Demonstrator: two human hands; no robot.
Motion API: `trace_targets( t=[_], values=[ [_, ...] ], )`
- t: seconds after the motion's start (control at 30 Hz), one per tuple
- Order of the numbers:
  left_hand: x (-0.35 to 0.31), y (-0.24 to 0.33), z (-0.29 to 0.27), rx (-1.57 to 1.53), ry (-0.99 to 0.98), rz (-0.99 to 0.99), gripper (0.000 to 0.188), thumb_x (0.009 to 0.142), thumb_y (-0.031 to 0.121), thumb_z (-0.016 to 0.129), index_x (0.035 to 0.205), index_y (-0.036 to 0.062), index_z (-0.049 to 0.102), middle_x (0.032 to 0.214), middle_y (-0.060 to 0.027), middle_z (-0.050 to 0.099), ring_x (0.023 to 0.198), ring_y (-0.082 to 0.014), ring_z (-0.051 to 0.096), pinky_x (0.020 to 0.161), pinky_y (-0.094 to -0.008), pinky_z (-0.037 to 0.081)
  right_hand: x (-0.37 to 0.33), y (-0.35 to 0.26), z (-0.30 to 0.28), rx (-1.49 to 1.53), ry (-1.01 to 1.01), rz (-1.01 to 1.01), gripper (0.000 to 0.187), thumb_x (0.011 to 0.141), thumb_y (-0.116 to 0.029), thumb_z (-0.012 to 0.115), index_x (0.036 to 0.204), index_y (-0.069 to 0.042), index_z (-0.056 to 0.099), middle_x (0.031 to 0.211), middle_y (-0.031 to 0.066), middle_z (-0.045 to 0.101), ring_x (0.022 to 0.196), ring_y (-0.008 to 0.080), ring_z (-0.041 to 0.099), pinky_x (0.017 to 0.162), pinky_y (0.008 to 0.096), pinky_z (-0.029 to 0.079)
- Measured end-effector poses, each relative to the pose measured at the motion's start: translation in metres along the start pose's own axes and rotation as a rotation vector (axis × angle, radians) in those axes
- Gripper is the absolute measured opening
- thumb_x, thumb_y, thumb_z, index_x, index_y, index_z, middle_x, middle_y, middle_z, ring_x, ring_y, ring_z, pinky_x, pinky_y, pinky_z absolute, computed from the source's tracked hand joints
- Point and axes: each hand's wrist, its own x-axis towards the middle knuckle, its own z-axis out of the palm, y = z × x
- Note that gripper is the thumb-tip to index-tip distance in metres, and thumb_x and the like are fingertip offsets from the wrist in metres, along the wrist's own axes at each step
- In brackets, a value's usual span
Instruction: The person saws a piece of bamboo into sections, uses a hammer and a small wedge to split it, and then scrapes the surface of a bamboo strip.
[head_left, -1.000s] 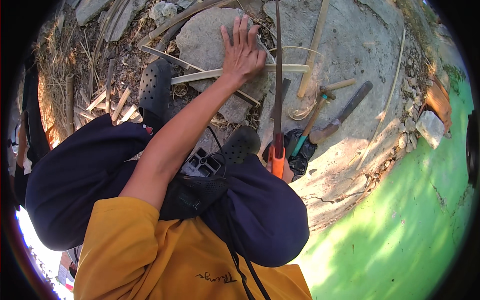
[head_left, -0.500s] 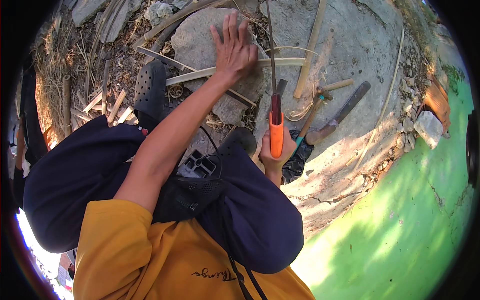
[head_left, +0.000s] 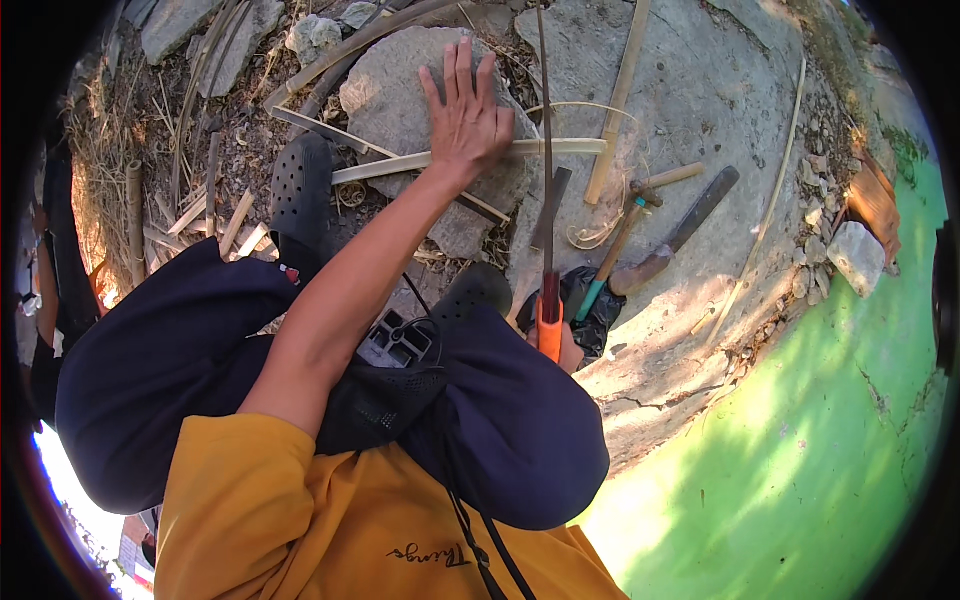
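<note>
My left hand [head_left: 468, 118] lies palm down with fingers spread on a large flat grey stone [head_left: 385, 95], pressing over a pale split-bamboo strip [head_left: 565, 147]. That strip runs sideways across the stone and passes under the heel of the hand. In my right hand [head_left: 571, 352], partly hidden by my knee and the handle, is a handsaw [head_left: 549, 325] with an orange grip and a long thin blade. The blade points away from me and crosses the strip just right of my left hand. A darker slat [head_left: 350, 138] lies under the strip.
To the right lie a hammer [head_left: 615, 242], a dark-handled blade tool [head_left: 690, 225] and a black plastic bag [head_left: 598, 315]. A flat bamboo piece [head_left: 618, 100] lies beyond. My clog [head_left: 302, 185] is beside the stone. Rubble and a white rock [head_left: 857, 258] border the green ground [head_left: 790, 470].
My right hand has drawn the saw back toward my body, along the blade's length. The left hand stays pressed on the stone and strip.
</note>
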Motion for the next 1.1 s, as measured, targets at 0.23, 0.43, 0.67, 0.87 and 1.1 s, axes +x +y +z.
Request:
trace_targets(
  t=[0.23, 0.43, 0.67, 0.87, 1.1],
  values=[
    [0.000, 0.000, 0.006, -0.027, 0.003, 0.035, 0.074, 0.089, 0.029, 0.051, 0.156, 0.0048, 0.029, 0.167, -0.0231, 0.020, 0.159, -0.0442, 0.012, 0.122, -0.0728, 0.002, 0.057, -0.011, 0.023, -0.001, -0.044, -0.078, 0.021, 0.085, -0.005, 0.068, 0.105, 0.003, 0.069, 0.069, 0.0102, 0.065, 0.056, 0.0185, 0.062, 0.059, 0.0304, 0.050],
    [0.003, 0.000, 0.001, -0.016, 0.023, -0.005, 0.070, 0.090, 0.028, 0.050, 0.154, 0.0053, 0.031, 0.165, -0.0230, 0.022, 0.159, -0.0427, 0.013, 0.123, -0.0713, 0.004, -0.012, -0.006, 0.000, 0.072, 0.038, 0.108, 0.034, 0.089, -0.010, 0.066, 0.120, 0.004, 0.071, 0.084, 0.0073, 0.072, 0.072, 0.0113, 0.064, 0.070, 0.0264, 0.052],
    [0.004, 0.001, -0.002, -0.084, 0.030, -0.018, 0.067, 0.091, 0.028, 0.050, 0.151, 0.0068, 0.031, 0.164, -0.0231, 0.023, 0.158, -0.0432, 0.012, 0.124, -0.0703, 0.004, 0.017, -0.024, 0.004, 0.046, 0.014, 0.009, 0.033, 0.089, -0.010, 0.067, 0.119, 0.003, 0.071, 0.082, 0.0069, 0.071, 0.070, 0.0121, 0.064, 0.069, 0.0269, 0.052],
    [0.002, 0.000, -0.002, -0.077, 0.021, -0.039, 0.067, 0.091, 0.028, 0.052, 0.151, 0.0076, 0.031, 0.162, -0.0235, 0.024, 0.158, -0.0440, 0.013, 0.124, -0.0702, 0.003, 0.004, -0.023, 0.002, 0.053, 0.008, 0.024, 0.032, 0.088, -0.011, 0.067, 0.117, 0.002, 0.071, 0.080, 0.0066, 0.071, 0.068, 0.0128, 0.064, 0.068, 0.0272, 0.052],
    [0.004, 0.002, -0.002, -0.043, 0.016, -0.025, 0.069, 0.091, 0.030, 0.053, 0.152, 0.0077, 0.031, 0.164, -0.0234, 0.023, 0.158, -0.0438, 0.013, 0.124, -0.0703, 0.004, 0.015, -0.035, 0.003, 0.037, 0.032, -0.051, 0.007, 0.085, -0.003, 0.067, 0.088, 0.002, 0.063, 0.066, 0.0098, 0.064, 0.054, 0.0163, 0.061, 0.057, 0.0304, 0.048]
  ],
)
